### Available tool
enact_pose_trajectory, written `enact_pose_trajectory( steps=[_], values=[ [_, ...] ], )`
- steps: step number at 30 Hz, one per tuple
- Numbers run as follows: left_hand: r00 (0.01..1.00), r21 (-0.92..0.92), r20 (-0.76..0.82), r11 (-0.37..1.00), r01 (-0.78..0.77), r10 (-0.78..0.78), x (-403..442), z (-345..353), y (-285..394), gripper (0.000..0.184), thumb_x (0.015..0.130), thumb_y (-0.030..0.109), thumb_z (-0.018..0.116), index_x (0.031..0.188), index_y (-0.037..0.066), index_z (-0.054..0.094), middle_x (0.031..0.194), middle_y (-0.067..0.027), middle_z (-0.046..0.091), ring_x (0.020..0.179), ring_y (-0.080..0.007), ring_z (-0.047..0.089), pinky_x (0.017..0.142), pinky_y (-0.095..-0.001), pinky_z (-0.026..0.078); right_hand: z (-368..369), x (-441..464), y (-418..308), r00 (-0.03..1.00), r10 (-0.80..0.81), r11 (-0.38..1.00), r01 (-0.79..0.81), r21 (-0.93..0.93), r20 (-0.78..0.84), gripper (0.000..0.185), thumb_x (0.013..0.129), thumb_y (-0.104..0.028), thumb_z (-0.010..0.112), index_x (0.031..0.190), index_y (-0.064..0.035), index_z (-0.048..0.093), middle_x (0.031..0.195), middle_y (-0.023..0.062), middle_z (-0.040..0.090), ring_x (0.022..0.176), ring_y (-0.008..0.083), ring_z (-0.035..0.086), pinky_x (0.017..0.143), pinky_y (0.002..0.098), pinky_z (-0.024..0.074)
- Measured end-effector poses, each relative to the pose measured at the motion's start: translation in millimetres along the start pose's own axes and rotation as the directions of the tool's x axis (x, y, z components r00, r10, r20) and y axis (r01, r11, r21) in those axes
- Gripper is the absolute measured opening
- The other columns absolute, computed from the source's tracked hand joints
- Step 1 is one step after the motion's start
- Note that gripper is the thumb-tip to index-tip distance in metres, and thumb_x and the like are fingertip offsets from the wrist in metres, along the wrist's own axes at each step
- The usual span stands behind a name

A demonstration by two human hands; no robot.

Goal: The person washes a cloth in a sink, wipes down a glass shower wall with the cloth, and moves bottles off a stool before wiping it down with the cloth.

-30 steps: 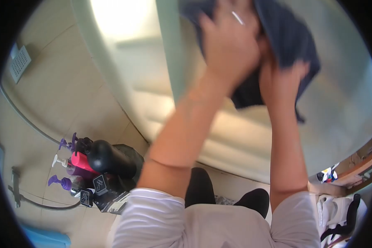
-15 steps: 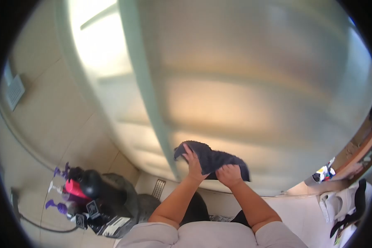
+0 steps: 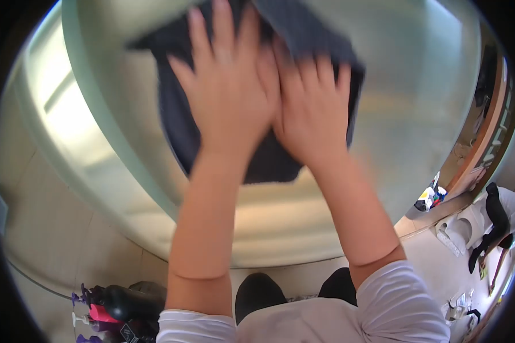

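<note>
A dark grey cloth (image 3: 180,123) is spread against a curved frosted glass panel (image 3: 406,131), high in the view. On its left part my left hand (image 3: 229,97) lies flat with the fingers spread and slightly blurred. My right hand (image 3: 315,108) presses flat on the cloth's right part, close beside the left. Both hands touch the cloth without gripping it. Behind my fingers, part of the cloth is hidden.
At the lower left stand several pump bottles, a black bottle (image 3: 123,302) and a pink bottle (image 3: 100,313) among them. A drain-side tiled wall (image 3: 46,194) runs along the left. To the right are a wooden frame (image 3: 472,171) and a white object with a black strap (image 3: 489,228).
The cloth, bunched low between both hands before, is now unfolded and raised higher on the glass. Both arms have stretched up and forward, and my right hand has opened flat.
</note>
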State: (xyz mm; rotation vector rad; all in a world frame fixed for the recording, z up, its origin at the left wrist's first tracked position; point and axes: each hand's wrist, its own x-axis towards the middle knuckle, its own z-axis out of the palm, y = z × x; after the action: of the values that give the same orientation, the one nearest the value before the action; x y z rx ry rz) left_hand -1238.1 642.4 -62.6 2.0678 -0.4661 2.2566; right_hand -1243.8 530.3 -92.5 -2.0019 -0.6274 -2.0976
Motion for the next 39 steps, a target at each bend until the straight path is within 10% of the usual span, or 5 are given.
enact_pose_trajectory(
  steps=[5, 20, 34, 36, 39],
  values=[
    [0.474, -0.125, 0.876, 0.991, 0.047, 0.088, -233.0, -57.8, 69.7, 0.043, 0.077, 0.029, 0.057, 0.117, 0.012, 0.059, 0.139, -0.0086, 0.039, 0.120, -0.0330, 0.045, 0.079, -0.0501, 0.047, -49.1, -240.4, -8.3, 0.799, 0.040, 0.938, -0.236, 0.253, 0.600, 0.043, 0.072, -0.026, 0.061, 0.111, -0.0093, 0.059, 0.108, 0.0135, 0.059, 0.101, 0.0359, 0.054, 0.087, 0.0512, 0.0392],
    [0.973, 0.281, -0.119, 0.947, -0.157, 0.197, 111.8, 50.1, 38.6, 0.037, 0.088, 0.028, 0.046, 0.120, 0.010, 0.053, 0.144, -0.0088, 0.034, 0.132, -0.0336, 0.031, 0.088, -0.0670, 0.035, -22.6, 74.5, 95.0, 0.997, 0.078, 0.991, -0.078, -0.110, -0.007, 0.039, 0.088, -0.026, 0.043, 0.114, -0.0003, 0.055, 0.112, 0.0187, 0.058, 0.106, 0.0322, 0.052, 0.096, 0.0537, 0.0289],
    [0.447, -0.750, 0.647, 0.621, 0.229, 0.617, -310.3, -31.6, 124.9, 0.044, 0.091, 0.022, 0.045, 0.131, 0.004, 0.043, 0.140, -0.0121, 0.040, 0.126, -0.0238, 0.042, 0.101, -0.0398, 0.035, -113.2, -334.1, 11.7, 0.658, 0.383, 0.880, -0.474, -0.038, 0.648, 0.052, 0.083, -0.028, 0.056, 0.122, 0.0046, 0.046, 0.117, 0.0286, 0.049, 0.116, 0.0429, 0.042, 0.100, 0.0517, 0.0282],
    [0.330, -0.525, 0.641, 0.709, -0.471, 0.693, -291.8, -36.9, 106.5, 0.039, 0.090, 0.019, 0.047, 0.126, 0.003, 0.048, 0.129, -0.0145, 0.049, 0.118, -0.0239, 0.049, 0.092, -0.0401, 0.042, -89.8, -322.1, 4.9, 0.419, 0.468, 0.703, -0.710, -0.040, 0.778, 0.051, 0.082, -0.029, 0.057, 0.118, 0.0055, 0.049, 0.117, 0.0292, 0.049, 0.117, 0.0424, 0.042, 0.101, 0.0516, 0.0281],
    [0.682, -0.353, 0.690, 0.935, 0.028, 0.240, -170.1, -29.8, 98.6, 0.039, 0.086, 0.014, 0.052, 0.122, 0.000, 0.050, 0.126, -0.0136, 0.051, 0.115, -0.0263, 0.049, 0.090, -0.0384, 0.041, -56.3, -241.1, 17.7, 0.719, 0.497, 0.818, -0.575, 0.015, 0.486, 0.034, 0.083, -0.041, 0.054, 0.089, -0.0100, 0.067, 0.078, 0.0165, 0.066, 0.069, 0.0314, 0.066, 0.061, 0.0422, 0.0522]
  ],
)
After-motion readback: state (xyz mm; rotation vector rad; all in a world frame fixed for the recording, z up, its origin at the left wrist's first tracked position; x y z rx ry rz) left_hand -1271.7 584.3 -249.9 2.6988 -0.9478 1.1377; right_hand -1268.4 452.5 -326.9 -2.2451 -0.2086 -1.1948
